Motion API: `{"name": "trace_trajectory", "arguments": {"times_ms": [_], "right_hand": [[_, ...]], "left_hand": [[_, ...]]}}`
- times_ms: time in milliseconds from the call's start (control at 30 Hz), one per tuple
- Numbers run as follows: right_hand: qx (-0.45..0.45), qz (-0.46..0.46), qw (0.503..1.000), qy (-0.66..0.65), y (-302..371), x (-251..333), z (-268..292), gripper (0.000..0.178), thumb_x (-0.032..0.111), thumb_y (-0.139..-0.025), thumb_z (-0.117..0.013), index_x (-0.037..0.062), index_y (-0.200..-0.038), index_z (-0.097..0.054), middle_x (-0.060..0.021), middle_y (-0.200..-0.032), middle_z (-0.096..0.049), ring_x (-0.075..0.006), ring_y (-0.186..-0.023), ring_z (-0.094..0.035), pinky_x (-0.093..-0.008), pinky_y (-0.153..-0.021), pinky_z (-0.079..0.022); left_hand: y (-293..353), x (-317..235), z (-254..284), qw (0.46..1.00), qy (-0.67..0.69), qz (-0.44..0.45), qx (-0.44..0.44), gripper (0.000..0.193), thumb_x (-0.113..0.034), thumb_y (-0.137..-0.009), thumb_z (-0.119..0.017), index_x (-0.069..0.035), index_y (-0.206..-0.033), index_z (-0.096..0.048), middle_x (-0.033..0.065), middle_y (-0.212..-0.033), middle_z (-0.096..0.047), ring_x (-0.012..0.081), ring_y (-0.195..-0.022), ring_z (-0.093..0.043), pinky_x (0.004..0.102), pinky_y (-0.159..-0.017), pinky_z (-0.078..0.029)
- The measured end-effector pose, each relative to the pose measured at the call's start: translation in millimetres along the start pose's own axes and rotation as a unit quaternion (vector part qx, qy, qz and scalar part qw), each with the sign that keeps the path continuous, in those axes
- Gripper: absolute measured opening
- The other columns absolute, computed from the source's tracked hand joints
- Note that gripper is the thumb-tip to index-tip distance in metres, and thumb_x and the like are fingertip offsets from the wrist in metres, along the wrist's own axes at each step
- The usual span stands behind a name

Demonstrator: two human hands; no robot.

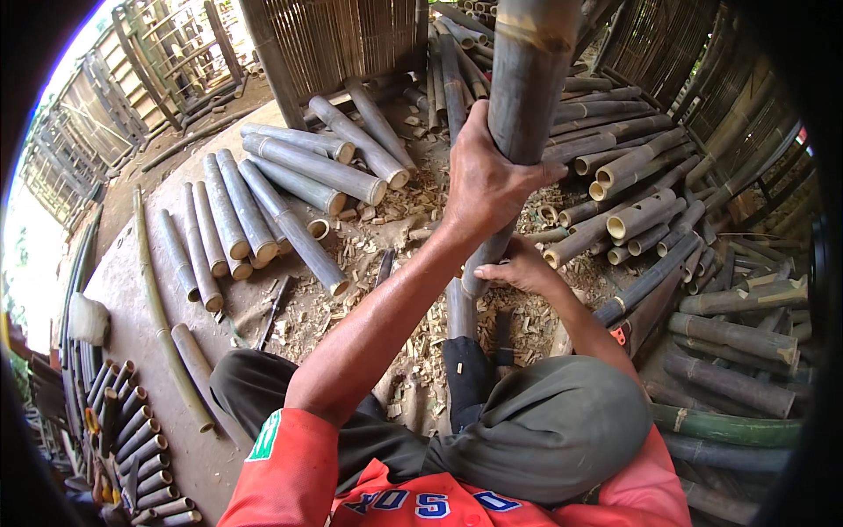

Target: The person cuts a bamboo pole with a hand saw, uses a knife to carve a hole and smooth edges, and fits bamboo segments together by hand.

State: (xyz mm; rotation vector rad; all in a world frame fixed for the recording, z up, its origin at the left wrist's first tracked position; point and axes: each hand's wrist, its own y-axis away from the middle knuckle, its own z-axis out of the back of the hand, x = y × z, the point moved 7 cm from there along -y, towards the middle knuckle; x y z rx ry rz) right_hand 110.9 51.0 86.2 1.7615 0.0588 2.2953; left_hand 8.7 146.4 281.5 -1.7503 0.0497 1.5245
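A thick grey-brown bamboo pole (529, 83) rises tilted in front of me, its upper end past the top of the view. My left hand (492, 180) is closed around its middle, thumb stretched across the front. Lower down, my right hand (525, 266) wraps the narrower part of the same pole, fingers partly hidden behind it. Below the hands, another length of bamboo (460, 309) runs toward my crossed legs, with dark cloth (465, 373) at its near end. Pale bamboo chips (421, 316) cover the ground around it.
Several cut bamboo tubes (309, 171) lie in a group at the left. A larger pile of tubes (634, 167) fills the right side. A long thin dark tool (276, 309) lies left of the chips. Woven bamboo walls (351, 48) stand behind.
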Motion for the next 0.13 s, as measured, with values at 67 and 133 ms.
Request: {"name": "trace_trajectory", "arguments": {"times_ms": [67, 133], "right_hand": [[0.004, -0.016, 0.999, -0.05, -10.4, -15.3, 5.2, 0.065, 0.018, -0.078, -0.089, -0.0042, -0.133, -0.062, -0.0187, -0.117, -0.075, -0.0271, -0.11, -0.072, -0.0427, -0.104, -0.054], [-0.041, 0.095, 0.994, 0.032, -21.7, -2.9, 5.7, 0.068, 0.018, -0.079, -0.088, -0.0037, -0.136, -0.06, -0.0197, -0.122, -0.073, -0.0249, -0.115, -0.071, -0.0381, -0.104, -0.055]], "left_hand": [[0.0, -1.0, -5.0, 0.999, 0.004, -0.028, 0.017, 0.073, -0.025, -0.067, -0.101, -0.002, -0.123, -0.061, 0.0102, -0.109, -0.072, 0.0208, -0.102, -0.07, 0.0387, -0.094, -0.058], [1.1, -0.2, -2.6, 0.999, -0.003, -0.037, 0.027, 0.074, -0.026, -0.068, -0.101, -0.002, -0.124, -0.061, 0.0106, -0.111, -0.071, 0.0213, -0.104, -0.069, 0.0394, -0.096, -0.057]]}}
